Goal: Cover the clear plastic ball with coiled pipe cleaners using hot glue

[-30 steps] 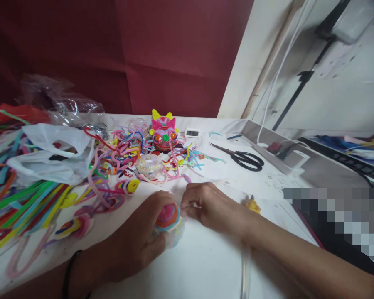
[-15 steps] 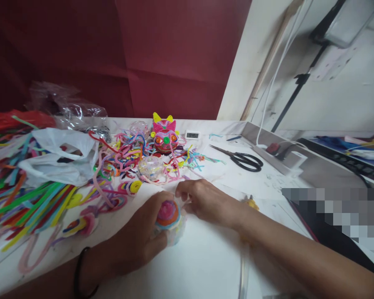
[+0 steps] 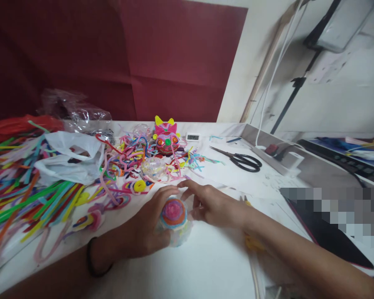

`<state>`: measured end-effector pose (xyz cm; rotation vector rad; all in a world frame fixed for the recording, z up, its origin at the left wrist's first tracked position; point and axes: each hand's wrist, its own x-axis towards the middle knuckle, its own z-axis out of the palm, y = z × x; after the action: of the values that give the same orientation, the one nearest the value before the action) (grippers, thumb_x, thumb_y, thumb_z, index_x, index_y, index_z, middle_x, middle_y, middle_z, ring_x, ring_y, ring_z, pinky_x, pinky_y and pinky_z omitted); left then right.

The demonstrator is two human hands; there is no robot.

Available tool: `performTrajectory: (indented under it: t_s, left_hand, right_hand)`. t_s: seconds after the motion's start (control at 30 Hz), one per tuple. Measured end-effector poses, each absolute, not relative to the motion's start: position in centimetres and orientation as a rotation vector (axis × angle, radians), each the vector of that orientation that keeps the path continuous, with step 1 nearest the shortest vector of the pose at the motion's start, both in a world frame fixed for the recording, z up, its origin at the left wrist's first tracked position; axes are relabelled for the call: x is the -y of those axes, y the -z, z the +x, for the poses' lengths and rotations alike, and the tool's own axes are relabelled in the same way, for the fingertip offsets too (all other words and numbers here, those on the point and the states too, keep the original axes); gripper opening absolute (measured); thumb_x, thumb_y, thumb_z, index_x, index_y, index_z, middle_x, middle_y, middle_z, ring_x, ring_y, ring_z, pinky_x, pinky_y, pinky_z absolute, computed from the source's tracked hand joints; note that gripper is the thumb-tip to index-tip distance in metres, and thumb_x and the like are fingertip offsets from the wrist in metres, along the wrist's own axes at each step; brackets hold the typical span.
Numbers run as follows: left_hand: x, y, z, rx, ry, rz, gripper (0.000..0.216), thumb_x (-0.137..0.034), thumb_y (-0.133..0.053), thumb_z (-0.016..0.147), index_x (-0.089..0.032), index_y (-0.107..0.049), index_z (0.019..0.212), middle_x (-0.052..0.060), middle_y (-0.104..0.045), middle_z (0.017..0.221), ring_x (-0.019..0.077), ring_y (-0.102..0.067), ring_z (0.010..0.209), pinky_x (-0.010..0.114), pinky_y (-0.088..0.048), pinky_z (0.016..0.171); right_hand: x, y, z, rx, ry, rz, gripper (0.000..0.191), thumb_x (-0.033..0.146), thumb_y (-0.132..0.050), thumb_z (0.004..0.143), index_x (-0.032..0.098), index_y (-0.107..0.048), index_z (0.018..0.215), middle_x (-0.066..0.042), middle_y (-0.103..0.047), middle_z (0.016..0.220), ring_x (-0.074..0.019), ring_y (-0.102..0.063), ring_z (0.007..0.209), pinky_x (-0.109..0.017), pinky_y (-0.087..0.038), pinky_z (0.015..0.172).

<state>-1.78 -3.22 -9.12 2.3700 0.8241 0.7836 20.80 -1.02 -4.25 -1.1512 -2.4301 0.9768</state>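
Observation:
A clear round ball [image 3: 178, 236] carries a coiled disc [image 3: 173, 211] of fuzzy pipe cleaner on its upper side, with a pink centre, then orange, then light blue. My left hand [image 3: 149, 226] is wrapped round the ball's left side, thumb low and fingers over the top. On the right, my right hand [image 3: 207, 203] curls its fingers against the ball's upper right edge. Its fingertips are partly hidden. Beneath lies a white sheet [image 3: 205, 265]. Farther back stands a finished-looking pipe-cleaner animal head [image 3: 167, 142] with yellow ears, pink face and green nose.
Many loose pipe cleaners [image 3: 56, 203] spread over the left side beside a white plastic bag [image 3: 71, 166]. Black-handled scissors [image 3: 244, 161] lie at the back right near a small digital clock [image 3: 193, 136]. Yellow-handled pliers [image 3: 252, 243] lie partly under my right forearm. A dark mat [image 3: 327, 236] is far right.
The ball has turned slightly, so its coiled disc faces me more fully. My right hand's fingers have spread a little from a tight pinch and rest along the ball's side. The view has shifted slightly.

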Motion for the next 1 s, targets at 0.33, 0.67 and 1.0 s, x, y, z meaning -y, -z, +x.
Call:
performTrajectory:
  t_s: [0.33, 0.67, 1.0]
  left_hand:
    - [4.5, 9.5, -1.2, -1.267, -0.856, 2.317, 0.044, -0.016, -0.063, 0.066, -0.022, -0.044, 0.106, 0.004, -0.054, 0.104, 0.0253, -0.054, 0.093, 0.040, -0.048, 0.080]
    - [3.7, 9.2, -1.7, -1.202, -0.798, 2.130, 0.068, -0.020, -0.073, 0.061, -0.022, -0.040, 0.120, 0.006, -0.057, 0.113, 0.0262, -0.060, 0.097, 0.040, -0.052, 0.080]
    - [3.9, 8.9, -1.5, -1.004, -0.815, 2.176, 0.045, -0.027, -0.062, 0.082, -0.022, -0.043, 0.122, 0.007, -0.058, 0.119, 0.0252, -0.059, 0.102, 0.038, -0.050, 0.086]
  right_hand:
    - [0.9, 4.4, 20.4, 2.406, -0.963, -1.183, 0.059, 0.006, -0.066, 0.077, 0.021, -0.042, 0.128, -0.007, -0.066, 0.119, -0.0120, -0.063, 0.073, -0.025, -0.049, 0.064]
    - [1.9, 4.8, 20.0, 2.482, -0.699, -1.165, 0.057, 0.012, -0.068, 0.078, 0.016, -0.043, 0.130, -0.011, -0.070, 0.106, -0.0171, -0.065, 0.071, -0.030, -0.048, 0.066]
    - [2.8, 4.8, 19.3, 2.426, -0.641, -1.324, 0.042, 0.018, -0.069, 0.078, 0.017, -0.051, 0.116, -0.013, -0.071, 0.107, -0.0180, -0.068, 0.069, -0.028, -0.045, 0.061]
